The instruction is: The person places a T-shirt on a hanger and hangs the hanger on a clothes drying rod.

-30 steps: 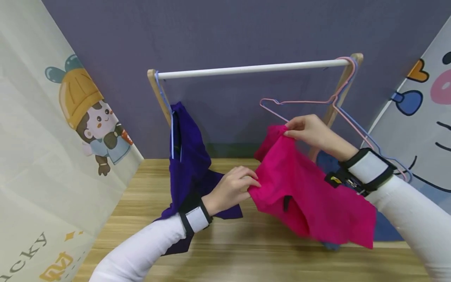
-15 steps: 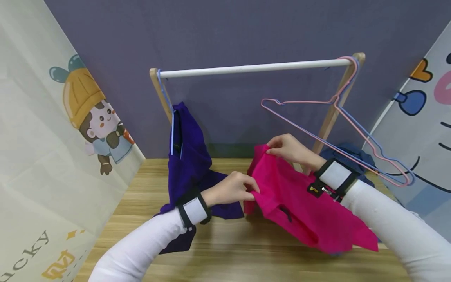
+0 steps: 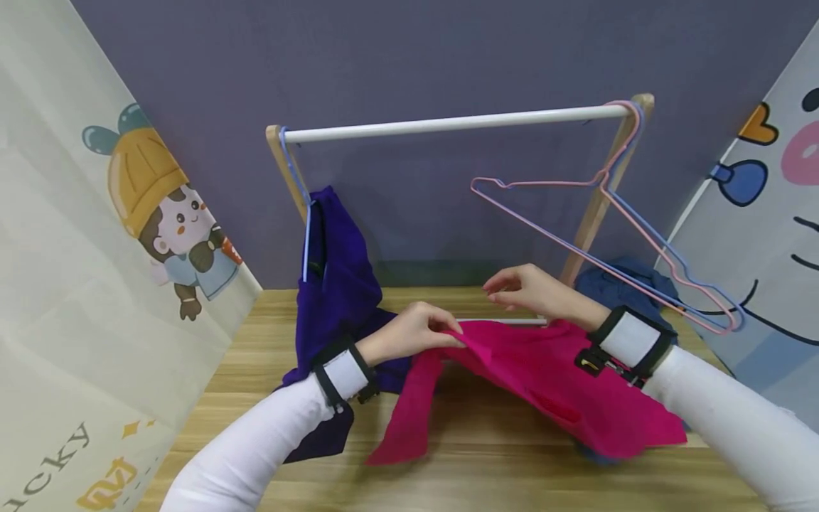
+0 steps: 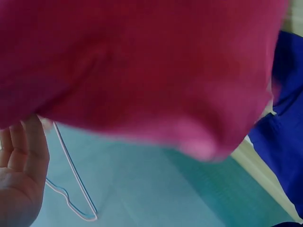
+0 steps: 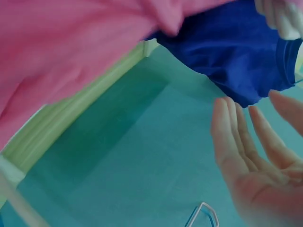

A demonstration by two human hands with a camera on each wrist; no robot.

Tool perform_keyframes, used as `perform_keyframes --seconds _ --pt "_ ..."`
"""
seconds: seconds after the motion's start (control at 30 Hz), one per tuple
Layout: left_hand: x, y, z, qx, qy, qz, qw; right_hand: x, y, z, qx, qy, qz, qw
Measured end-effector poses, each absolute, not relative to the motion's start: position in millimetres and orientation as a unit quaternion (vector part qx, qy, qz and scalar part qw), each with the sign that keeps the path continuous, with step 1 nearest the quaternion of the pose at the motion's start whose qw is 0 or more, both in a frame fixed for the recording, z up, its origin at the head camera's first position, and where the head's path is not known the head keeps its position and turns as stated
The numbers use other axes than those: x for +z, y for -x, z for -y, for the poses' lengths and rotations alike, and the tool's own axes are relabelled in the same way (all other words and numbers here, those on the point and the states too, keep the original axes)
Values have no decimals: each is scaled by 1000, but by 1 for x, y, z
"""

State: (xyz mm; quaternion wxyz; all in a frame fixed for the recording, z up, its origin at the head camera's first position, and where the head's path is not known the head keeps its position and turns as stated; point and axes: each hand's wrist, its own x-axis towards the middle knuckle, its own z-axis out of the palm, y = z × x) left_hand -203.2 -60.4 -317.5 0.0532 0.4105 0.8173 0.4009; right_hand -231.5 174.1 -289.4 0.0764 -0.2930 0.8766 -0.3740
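Observation:
A bright pink garment [image 3: 544,377] spreads in loose folds above the wooden tabletop, one strip of it hanging down at the left. My left hand [image 3: 416,331] pinches its upper left edge between thumb and fingers. Just above the cloth, my right hand [image 3: 534,288] has its fingers loosely extended with nothing between them. In the right wrist view, the right hand's palm and parted fingers show, apart from the pink cloth. To the left, a dark purple-blue garment [image 3: 342,256] hangs on a blue hanger [image 3: 307,242], partly behind my left forearm.
A rack with a white rod [image 3: 448,125] and wooden posts stands at the back. A pink hanger [image 3: 550,184] and a blue hanger hang together at its right end. Dark blue cloth [image 3: 623,277] lies behind my right forearm. Printed panels flank the wooden tabletop [image 3: 237,377].
My right hand has come down and let go of the pink garment. The cloth has dropped lower and spread, and a strip now hangs below my left hand, which keeps its pinch.

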Motion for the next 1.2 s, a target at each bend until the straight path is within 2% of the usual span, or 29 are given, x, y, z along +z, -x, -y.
perform_keyframes --seconds 0.4,0.7,0.97,1.2 --pt "-320 206 70 416 -369 -830 35 -304 182 -215 -320 285 -900 74" --pt "-320 208 76 413 -366 -834 17 -322 135 -231 -261 279 -922 51" --pt "-323 209 85 422 -358 -833 7 -349 124 -245 -209 246 -942 99" --pt "-321 210 95 435 -330 -838 8 -370 129 -252 -136 239 -961 16"
